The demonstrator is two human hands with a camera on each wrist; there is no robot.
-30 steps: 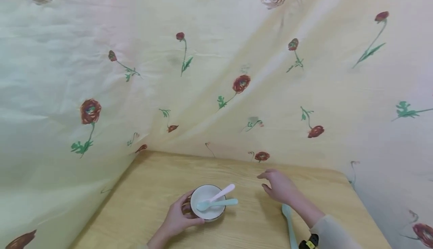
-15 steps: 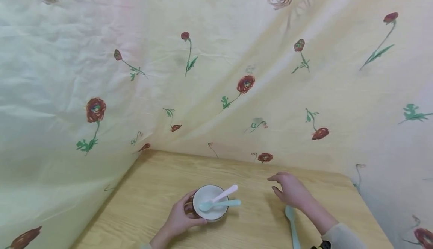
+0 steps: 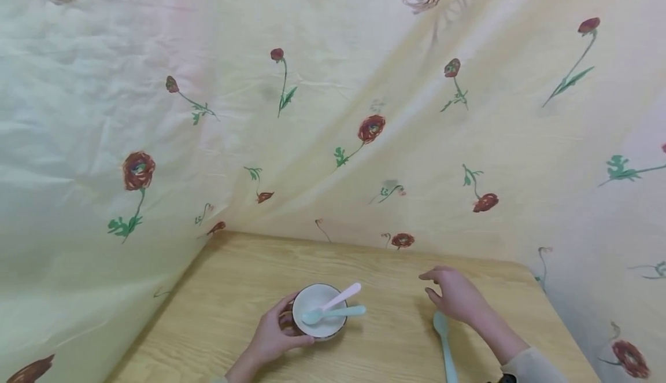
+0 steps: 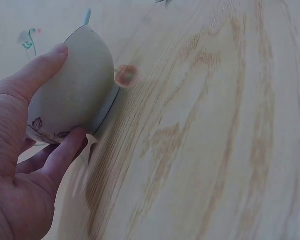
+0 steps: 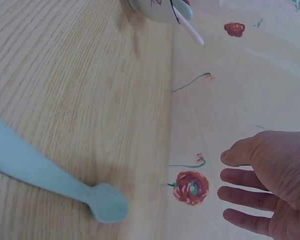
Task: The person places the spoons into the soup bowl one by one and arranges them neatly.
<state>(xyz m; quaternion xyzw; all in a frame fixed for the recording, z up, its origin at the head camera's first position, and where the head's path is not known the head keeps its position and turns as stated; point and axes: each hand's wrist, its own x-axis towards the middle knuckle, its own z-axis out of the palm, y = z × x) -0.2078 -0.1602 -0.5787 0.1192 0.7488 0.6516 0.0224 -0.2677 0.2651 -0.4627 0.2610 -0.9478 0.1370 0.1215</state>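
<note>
In the head view my left hand (image 3: 273,332) grips a small white bowl (image 3: 309,296) with a dark rim from its left side. Thumb and fingers curl round its outer wall, and the left wrist view shows floral marks on the bowl (image 4: 80,80). A pink spoon (image 3: 348,294) and a light blue spoon (image 3: 346,311) lean in the bowl, handles pointing right over the rim. My right hand (image 3: 458,296) hovers over the table with loosely bent fingers and nothing in them. Just below it, a second light blue spoon (image 3: 446,348) lies on the table.
The wooden table (image 3: 385,348) ends at the back against a cloth hanging (image 3: 322,151) printed with red flowers. This cloth also closes in the left and right sides. Part of a dark wristband (image 3: 507,378) shows at my right sleeve.
My right hand has shifted a little to the right, above the loose blue spoon. My left hand keeps its grip on the bowl, which stays in place.
</note>
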